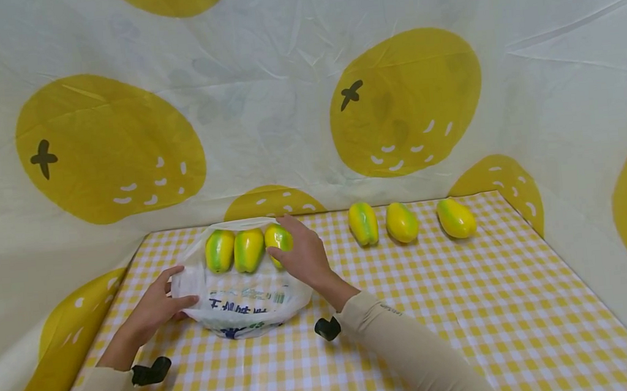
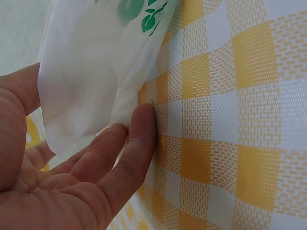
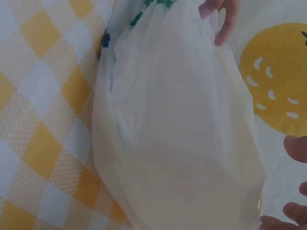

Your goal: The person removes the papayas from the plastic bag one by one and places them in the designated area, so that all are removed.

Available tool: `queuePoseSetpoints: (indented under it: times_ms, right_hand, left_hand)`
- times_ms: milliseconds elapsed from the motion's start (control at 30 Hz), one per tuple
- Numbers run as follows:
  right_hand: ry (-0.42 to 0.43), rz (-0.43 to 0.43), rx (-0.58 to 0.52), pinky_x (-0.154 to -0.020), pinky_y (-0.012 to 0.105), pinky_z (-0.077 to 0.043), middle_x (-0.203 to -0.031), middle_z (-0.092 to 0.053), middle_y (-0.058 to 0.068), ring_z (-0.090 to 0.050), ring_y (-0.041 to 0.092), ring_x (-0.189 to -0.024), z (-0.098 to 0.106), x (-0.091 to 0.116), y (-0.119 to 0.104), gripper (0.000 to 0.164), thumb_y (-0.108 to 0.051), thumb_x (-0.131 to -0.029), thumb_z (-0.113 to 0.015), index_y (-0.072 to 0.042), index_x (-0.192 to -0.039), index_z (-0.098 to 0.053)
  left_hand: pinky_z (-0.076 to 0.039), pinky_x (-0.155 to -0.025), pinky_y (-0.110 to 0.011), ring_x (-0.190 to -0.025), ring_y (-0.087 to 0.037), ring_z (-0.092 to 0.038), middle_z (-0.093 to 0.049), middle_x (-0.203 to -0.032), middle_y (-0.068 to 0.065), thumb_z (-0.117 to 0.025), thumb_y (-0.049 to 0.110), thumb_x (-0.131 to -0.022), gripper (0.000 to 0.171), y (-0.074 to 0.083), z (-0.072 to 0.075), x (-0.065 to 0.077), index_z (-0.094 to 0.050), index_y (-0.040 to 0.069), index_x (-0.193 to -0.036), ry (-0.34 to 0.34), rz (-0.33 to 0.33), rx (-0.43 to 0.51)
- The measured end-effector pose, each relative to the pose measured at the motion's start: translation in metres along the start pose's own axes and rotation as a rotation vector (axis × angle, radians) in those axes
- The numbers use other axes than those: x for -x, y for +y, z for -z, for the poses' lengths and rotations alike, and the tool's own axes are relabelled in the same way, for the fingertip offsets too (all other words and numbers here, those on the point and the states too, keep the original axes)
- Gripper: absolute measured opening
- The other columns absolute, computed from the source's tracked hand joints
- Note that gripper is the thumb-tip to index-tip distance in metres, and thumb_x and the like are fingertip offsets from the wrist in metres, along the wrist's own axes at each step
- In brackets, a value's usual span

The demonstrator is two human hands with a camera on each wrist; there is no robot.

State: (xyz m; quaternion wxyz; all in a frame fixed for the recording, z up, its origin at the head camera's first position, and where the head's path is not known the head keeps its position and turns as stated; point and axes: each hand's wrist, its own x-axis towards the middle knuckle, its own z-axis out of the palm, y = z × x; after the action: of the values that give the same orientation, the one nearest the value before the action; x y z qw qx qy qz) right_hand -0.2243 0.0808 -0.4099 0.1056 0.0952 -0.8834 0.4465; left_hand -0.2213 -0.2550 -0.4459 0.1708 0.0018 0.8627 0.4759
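A white plastic bag (image 1: 198, 278) with printed writing lies at the left of the table, its mouth spread. Three yellow-green papayas show in it: a left papaya (image 1: 220, 250), a middle papaya (image 1: 249, 250) and a right papaya (image 1: 278, 242). My left hand (image 1: 159, 306) holds the bag's left edge, thumb on one side and fingers (image 2: 143, 123) on the other. Over the right papaya, my right hand (image 1: 305, 251) has its thumb and fingers spread. Its fingertips (image 3: 296, 148) appear above the bag's rim in the right wrist view, where the bag wall hides the papayas.
Three more papayas stand apart in a row at the table's back: one papaya (image 1: 362, 223), another papaya (image 1: 402, 222) and a rightmost papaya (image 1: 456, 218). A yellow-and-white checked tablecloth (image 1: 438, 308) covers the table. Fruit-printed curtain (image 1: 274, 119) closes off the back and sides.
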Motion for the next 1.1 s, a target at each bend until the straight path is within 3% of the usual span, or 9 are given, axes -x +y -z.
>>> queuePoseSetpoints:
  times_ms: [400, 1100]
  right_hand:
    - [-0.080, 0.008, 0.033, -0.121, 0.051, -0.040, -0.163, -0.047, 0.008, -0.045, 0.031, -0.150, -0.014, -0.001, 0.000, 0.063, -0.027, -0.096, -0.076, -0.014, -0.153, -0.053]
    - [-0.069, 0.140, 0.227, -0.116, 0.049, -0.047, -0.158, -0.053, 0.014, -0.053, 0.033, -0.144, -0.027, -0.001, 0.012, 0.058, -0.027, -0.098, -0.073, -0.008, -0.150, -0.055]
  left_hand:
    - [-0.062, -0.084, -0.032, -0.120, -0.034, -0.061, -0.032, -0.156, -0.037, -0.075, 0.020, -0.096, 0.099, -0.001, -0.001, 0.002, -0.007, 0.003, -0.166, -0.012, -0.017, 0.020]
    - [-0.062, -0.083, -0.032, -0.115, -0.030, -0.064, -0.030, -0.158, -0.037, -0.076, 0.020, -0.096, 0.099, 0.002, -0.001, 0.005, -0.008, 0.004, -0.166, -0.007, -0.008, 0.001]
